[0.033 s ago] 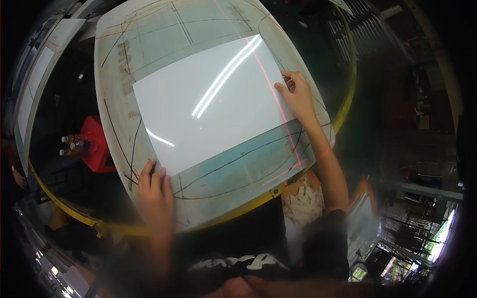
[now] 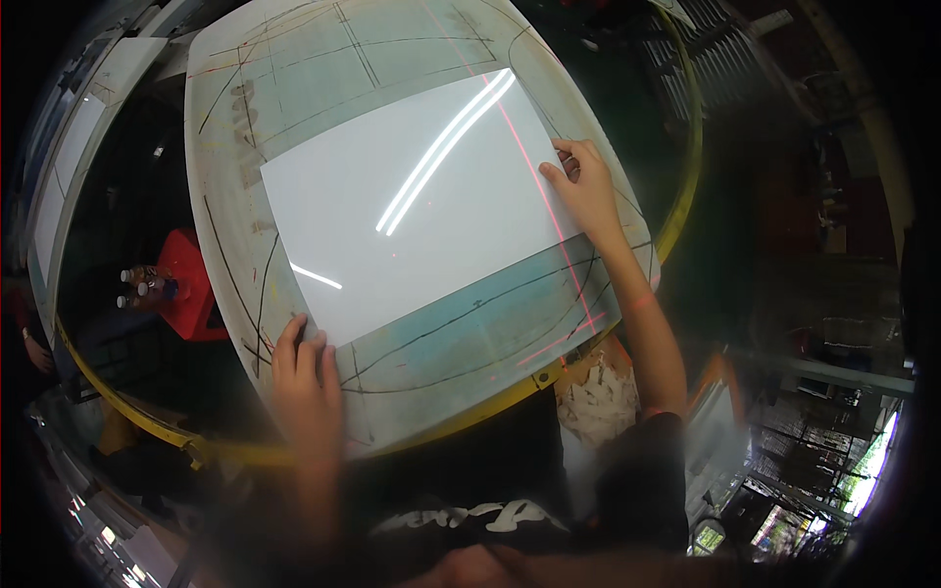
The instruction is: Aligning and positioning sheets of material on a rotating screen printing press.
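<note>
A glossy white rectangular sheet (image 2: 328, 211) lies at a slant on a pale board (image 2: 431, 333) marked with curved and straight dark lines. Bright streaks of reflected light cross its surface. At the sheet's right edge, my right hand (image 2: 588, 188) grips with the thumb over the top and the index finger curled beside it; the undersides of the fingers are hidden. My left hand (image 2: 309, 377) rests flat on the board by the sheet's near left corner, fingers stretched out, fingertips touching or very close to it.
A red laser line (image 2: 524, 142) runs down the sheet's right part and meets a cross line near the board's front edge. A yellow curved rail (image 2: 470, 416) rings the board. To the left stand a red stool (image 2: 186, 284) and several bottles (image 2: 145, 284). Another person's hand (image 2: 37, 355) shows far left.
</note>
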Motion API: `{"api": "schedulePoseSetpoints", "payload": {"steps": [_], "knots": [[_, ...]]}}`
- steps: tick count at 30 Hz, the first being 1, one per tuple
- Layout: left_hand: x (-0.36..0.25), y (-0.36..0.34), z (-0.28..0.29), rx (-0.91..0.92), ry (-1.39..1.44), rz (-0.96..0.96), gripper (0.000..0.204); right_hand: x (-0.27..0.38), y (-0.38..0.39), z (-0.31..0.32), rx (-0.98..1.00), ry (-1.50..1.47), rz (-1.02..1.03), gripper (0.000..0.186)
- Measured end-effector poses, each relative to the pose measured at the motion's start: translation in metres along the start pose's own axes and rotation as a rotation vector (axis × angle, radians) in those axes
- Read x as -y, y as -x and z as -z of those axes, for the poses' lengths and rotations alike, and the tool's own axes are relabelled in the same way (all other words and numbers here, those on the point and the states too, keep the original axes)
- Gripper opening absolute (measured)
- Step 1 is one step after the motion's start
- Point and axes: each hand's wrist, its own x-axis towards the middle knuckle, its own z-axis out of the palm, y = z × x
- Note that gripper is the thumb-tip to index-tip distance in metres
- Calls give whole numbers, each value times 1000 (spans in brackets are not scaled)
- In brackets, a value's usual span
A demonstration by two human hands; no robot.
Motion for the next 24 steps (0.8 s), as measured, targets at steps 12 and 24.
{"api": "schedulePoseSetpoints", "payload": {"steps": [12,24], "knots": [[0,-1,0,4,16,11,11,-7,2,-6,7,23,39,33],[0,-1,3,5,-29,-8,12,0,9,-13,-13,99,71,35]]}}
